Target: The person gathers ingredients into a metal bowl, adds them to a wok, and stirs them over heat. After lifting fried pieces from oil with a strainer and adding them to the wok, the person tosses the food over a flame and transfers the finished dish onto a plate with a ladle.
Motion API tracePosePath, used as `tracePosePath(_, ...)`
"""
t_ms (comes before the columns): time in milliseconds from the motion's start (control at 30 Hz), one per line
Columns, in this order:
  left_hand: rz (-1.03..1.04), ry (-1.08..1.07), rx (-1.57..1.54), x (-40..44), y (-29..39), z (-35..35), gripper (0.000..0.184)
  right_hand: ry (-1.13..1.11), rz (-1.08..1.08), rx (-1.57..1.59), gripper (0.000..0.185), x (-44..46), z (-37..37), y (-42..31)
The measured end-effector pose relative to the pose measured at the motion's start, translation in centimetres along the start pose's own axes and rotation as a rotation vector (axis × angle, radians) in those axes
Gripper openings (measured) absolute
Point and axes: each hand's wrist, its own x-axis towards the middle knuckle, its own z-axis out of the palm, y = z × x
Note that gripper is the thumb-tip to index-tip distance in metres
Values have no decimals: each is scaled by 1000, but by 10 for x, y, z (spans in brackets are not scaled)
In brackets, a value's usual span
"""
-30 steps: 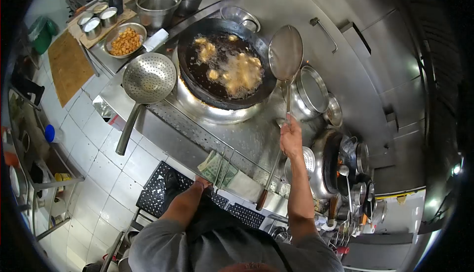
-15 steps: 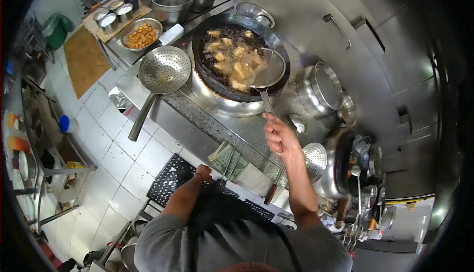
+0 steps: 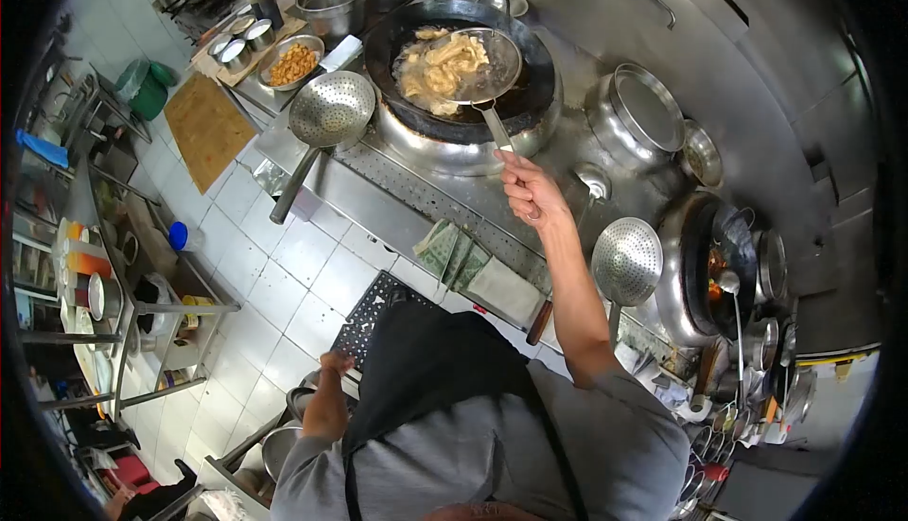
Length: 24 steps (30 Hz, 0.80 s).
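My right hand (image 3: pixel 532 190) is closed around the handle of a wire mesh skimmer (image 3: pixel 497 75). The skimmer's round head is in the large dark wok (image 3: pixel 537 67), with pale golden battered pieces (image 3: pixel 449 65) gathered on and beside it. Bubbling oil surrounds the pieces. My left hand (image 3: pixel 336 362) hangs low at my side, away from the stove, its fingers loosely curled and nothing visible in them. Left of the wok, a big perforated ladle (image 3: pixel 331 110) rests at the counter's edge with its handle sticking out over the floor.
A bowl of fried nuggets (image 3: pixel 292 65) stands back left, near metal pots (image 3: pixel 333 6). To the right are a steel pot (image 3: pixel 634 114), another perforated ladle (image 3: pixel 626 261) and a second wok (image 3: pixel 695 266). Folded cloths (image 3: pixel 506 289) hang at the front rail. A shelf rack (image 3: pixel 142 308) stands left.
The skimmer has swung left and up within the wok, and the scattered pieces are now bunched at it. My left hand has dropped back toward my body. The camera view has shifted.
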Motion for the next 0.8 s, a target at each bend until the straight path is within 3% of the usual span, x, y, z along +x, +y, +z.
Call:
tracePosePath(67, 8, -54, 59, -14, 8, 18, 18, 47, -26, -69, 34, -2, 0, 0)
tracePosePath(167, -257, -62, -297, -12, 28, 37, 19, 97, -67, -149, 36, 5, -6, -5)
tracePosePath(233, -291, -49, -366, -5, 40, 43, 20, 133, -114, -229, 40, 11, -7, -3)
tracePosePath(333, -280, -17, -374, 11, 47, 43, 21, 208, -140, -352, 23, 8, 10, -4)
tracePosePath(433, -247, 39, -304, 28, 45, 34, 22, 253, -149, -383, 19, 18, 3, -17)
tracePosePath(500, -143, 110, -89, 42, 31, 25, 22, 269, -159, -488, 40, 14, 11, -16)
tracePosePath(533, -65, 165, 78, 52, 20, 20, 23, 279, -167, -542, 52, 12, 14, -17)
tracePosePath(567, -38, 246, 186, 62, 12, 7, 23, 287, -193, -587, 52, 13, 11, -19)
tracePosePath(600, -134, 328, 78, 73, 2, -8, 23, 296, -218, -631, 51, 16, 6, -20)
tracePosePath(633, -338, 460, -631, 80, -3, -30, 24, 304, -239, -677, 50, 18, 3, -21)
tracePosePath(667, -449, 802, -1341, 88, -7, -54, 26, 332, -266, -732, 50, 17, 2, -21)
tracePosePath(700, -485, 968, -1282, 103, -25, -82, 16, 358, -291, -789, 49, 17, 1, -22)
tracePosePath(733, -451, 1076, -1420, 91, -1, -148, 17, 381, -317, -849, 49, 17, 2, -24)
tracePosePath(800, -367, 1233, -1013, 81, -3, -230, 22, 450, -360, -928, 48, 16, 3, -31)
